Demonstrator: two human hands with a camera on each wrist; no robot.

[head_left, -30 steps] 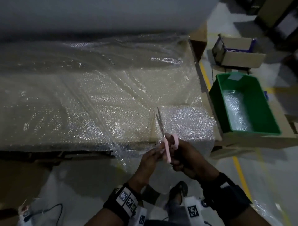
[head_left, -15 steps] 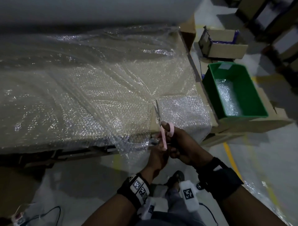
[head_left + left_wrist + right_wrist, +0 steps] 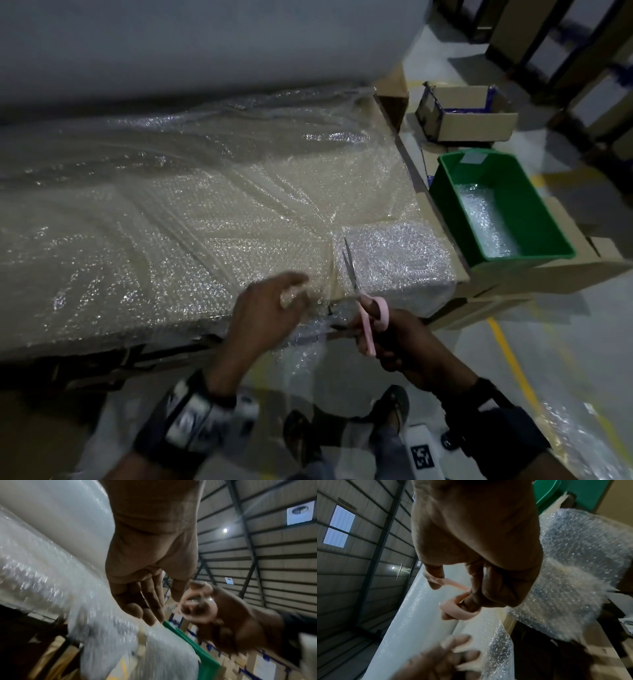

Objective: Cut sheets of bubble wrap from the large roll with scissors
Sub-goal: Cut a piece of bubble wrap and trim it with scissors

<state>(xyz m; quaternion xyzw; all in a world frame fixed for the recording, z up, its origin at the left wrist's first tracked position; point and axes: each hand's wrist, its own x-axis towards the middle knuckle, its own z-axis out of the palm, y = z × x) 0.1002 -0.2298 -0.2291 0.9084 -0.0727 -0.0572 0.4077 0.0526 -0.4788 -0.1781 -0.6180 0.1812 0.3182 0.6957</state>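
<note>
At the near edge of the counter (image 3: 102,346), just ahead of both hands, lay the cut line. The wrap (image 3: 191,240) ran from the roll (image 3: 171,44) at the far side, spread flat over the counter toward the person and draped over the near edge. Roll's long axis: left-right, across the view. Sheet's pull direction: from the roll toward the person.

Right hand (image 3: 400,342) gripped the scissors (image 3: 359,294), fingers curled through the pink loops; the right wrist view showed the same curl on the handle (image 3: 458,609). Scissors' long axis ran near to far, tips pointing away from the person toward the roll, leaning slightly left. Blades looked a little parted, sitting at a seam where the wrap met a denser, whiter patch to the right. Whether the wrap lay between the blades, could not tell.

Left hand (image 3: 263,315) was open, fingers spread and relaxed, holding nothing; blurred in the head view. It was over the wrap just left of the scissors, at the near edge. Contact with the wrap could not be made out. Left wrist view confirmed straight fingers (image 3: 137,609) above the wrap.

Judgement: the cut should run along the scissors' axis, straight toward the roll, so crosswise to the roll's length. The right hand was on the line; the left was the nearer one to pin or tension the wrap beside it. Slack wrap would likely bunch in the blades.

Green bin (image 3: 534,260) stood well to the right, with some wrap inside.
</note>
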